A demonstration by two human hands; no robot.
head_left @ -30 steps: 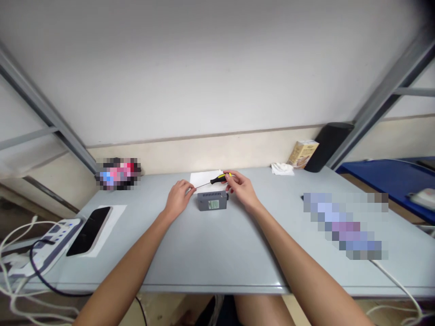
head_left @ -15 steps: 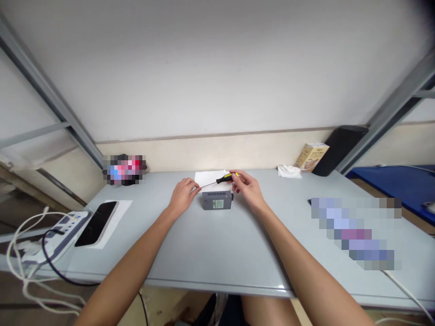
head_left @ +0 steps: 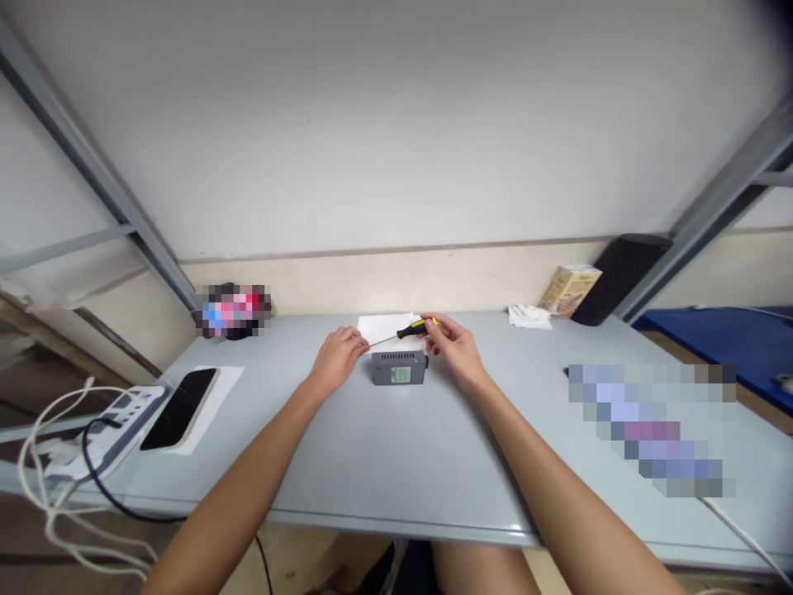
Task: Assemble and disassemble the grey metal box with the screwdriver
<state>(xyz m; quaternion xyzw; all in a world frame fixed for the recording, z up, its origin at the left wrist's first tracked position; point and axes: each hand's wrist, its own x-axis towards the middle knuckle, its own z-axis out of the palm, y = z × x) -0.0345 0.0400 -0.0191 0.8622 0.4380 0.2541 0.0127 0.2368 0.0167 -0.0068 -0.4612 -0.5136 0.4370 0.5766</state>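
Note:
A screwdriver (head_left: pixel 411 330) with a black and yellow handle and a thin metal shaft is held nearly level above the desk. My right hand (head_left: pixel 455 347) is closed on its handle. The shaft points left, and my left hand (head_left: pixel 339 357) pinches it at the tip; whether something small is also between those fingertips is hidden. Just in front of the screwdriver, a small dark grey metal box (head_left: pixel 382 373) stands on the desk, with vent slots along its top and a pale green label facing me. Behind lies a white sheet of paper (head_left: pixel 377 325), partly covered by my hands and the screwdriver.
On the left of the grey desk (head_left: pixel 396 463) are a phone (head_left: pixel 181 407) on paper and a white power strip (head_left: pixel 133 421) with looping cables. A crumpled tissue (head_left: pixel 529 316), a yellow carton (head_left: pixel 570 291) and a black cylinder (head_left: pixel 623 277) stand back right. Blurred items lie at both sides.
The whole view has shifted slightly. My hands, the screwdriver and the grey box keep nearly the same places relative to each other.

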